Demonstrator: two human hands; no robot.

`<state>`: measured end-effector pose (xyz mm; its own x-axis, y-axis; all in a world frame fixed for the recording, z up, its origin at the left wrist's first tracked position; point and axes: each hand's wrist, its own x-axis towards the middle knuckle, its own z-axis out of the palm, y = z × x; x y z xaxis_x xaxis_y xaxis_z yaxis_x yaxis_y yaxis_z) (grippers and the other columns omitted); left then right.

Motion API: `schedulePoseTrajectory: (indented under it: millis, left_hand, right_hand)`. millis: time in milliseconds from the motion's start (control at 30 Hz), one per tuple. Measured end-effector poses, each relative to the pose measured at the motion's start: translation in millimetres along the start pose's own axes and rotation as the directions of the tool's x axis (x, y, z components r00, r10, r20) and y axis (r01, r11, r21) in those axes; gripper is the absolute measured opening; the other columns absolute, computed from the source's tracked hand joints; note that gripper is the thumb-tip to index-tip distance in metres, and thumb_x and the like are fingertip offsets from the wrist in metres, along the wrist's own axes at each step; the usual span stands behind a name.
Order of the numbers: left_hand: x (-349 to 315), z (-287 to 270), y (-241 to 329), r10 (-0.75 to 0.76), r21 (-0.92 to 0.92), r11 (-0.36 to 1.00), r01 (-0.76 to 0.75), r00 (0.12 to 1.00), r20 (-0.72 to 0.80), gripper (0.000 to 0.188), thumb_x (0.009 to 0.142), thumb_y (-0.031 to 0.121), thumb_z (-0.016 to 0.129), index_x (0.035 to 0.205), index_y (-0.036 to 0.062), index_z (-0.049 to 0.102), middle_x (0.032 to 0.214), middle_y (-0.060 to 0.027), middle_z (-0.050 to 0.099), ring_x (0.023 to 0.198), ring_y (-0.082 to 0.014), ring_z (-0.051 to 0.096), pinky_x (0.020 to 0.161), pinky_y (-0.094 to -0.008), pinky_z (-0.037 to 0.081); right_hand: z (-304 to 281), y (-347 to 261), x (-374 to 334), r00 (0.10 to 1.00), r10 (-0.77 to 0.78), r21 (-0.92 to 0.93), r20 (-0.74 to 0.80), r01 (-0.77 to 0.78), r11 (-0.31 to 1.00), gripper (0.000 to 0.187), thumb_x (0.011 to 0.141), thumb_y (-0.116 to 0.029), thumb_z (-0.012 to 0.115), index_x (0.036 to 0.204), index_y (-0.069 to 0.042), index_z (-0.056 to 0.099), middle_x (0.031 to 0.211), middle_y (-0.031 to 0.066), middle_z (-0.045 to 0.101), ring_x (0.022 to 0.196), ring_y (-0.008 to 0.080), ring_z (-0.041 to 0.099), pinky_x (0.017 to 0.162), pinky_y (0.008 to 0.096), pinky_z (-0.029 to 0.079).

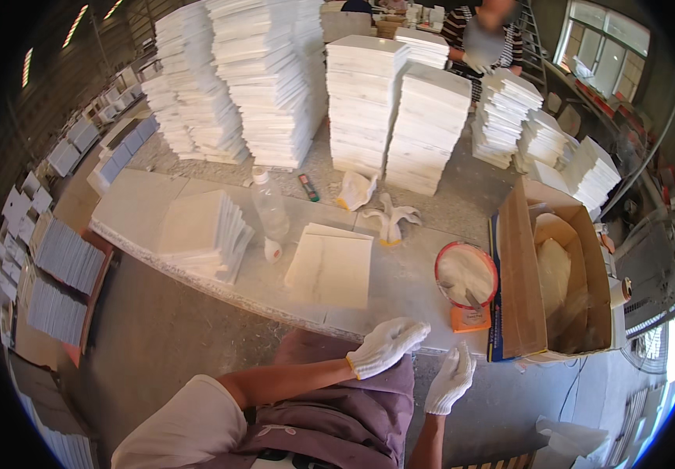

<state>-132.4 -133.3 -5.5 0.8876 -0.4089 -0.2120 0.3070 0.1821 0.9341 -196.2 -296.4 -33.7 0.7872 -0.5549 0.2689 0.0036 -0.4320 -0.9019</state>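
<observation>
My left hand, in a white knitted glove, is just off the near edge of the workbench. Its fingers stretch to the right, nothing visible in them. My right hand, gloved the same way, is beside it, fingers pointing up and slightly cupped, also with nothing visible in them. Closest to both hands are a round red-rimmed tub of whitish powder or paste with a scraper-like tool in it, and an orange packet under its near side. A few square white tiles lie left of them.
A fanned stack of white tiles and a clear plastic bottle are at left. Loose white gloves lie farther back. Tall tile stacks line the far side. An opened cardboard box stands right. A person is behind.
</observation>
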Motion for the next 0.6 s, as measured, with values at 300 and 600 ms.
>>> schedulePoseTrajectory:
  millis: [300, 600]
  left_hand:
    - [-94.7, -58.4, 47.8, 0.437, 0.696, 0.015, -0.718, 0.631, 0.641, 0.058, 0.076, 0.039, 0.063, 0.126, 0.011, 0.056, 0.13, -0.0112, 0.051, 0.124, -0.032, 0.049, 0.099, -0.0445, 0.043]
    - [-160.3, -181.6, 43.3, 0.654, 0.996, 0.084, 0.035, 0.752, -0.081, 0.06, 0.073, 0.021, 0.078, 0.128, 0.0092, 0.057, 0.129, -0.0142, 0.058, 0.115, -0.0374, 0.056, 0.093, -0.0453, 0.047]
  right_hand:
    - [59.2, -75.4, -70.4, 0.461, -0.264, 0.036, 0.847, 0.447, 0.894, 0.046, 0.101, -0.038, 0.053, 0.133, -0.006, 0.053, 0.125, 0.012, 0.059, 0.131, 0.026, 0.047, 0.105, 0.043, 0.041]
    - [106.6, -136.1, -59.7, 0.41, -0.092, 0.308, 0.907, -0.499, 0.81, 0.042, 0.102, -0.024, 0.057, 0.138, -0.003, 0.055, 0.128, 0.0134, 0.063, 0.117, 0.0215, 0.06, 0.102, 0.0298, 0.044]
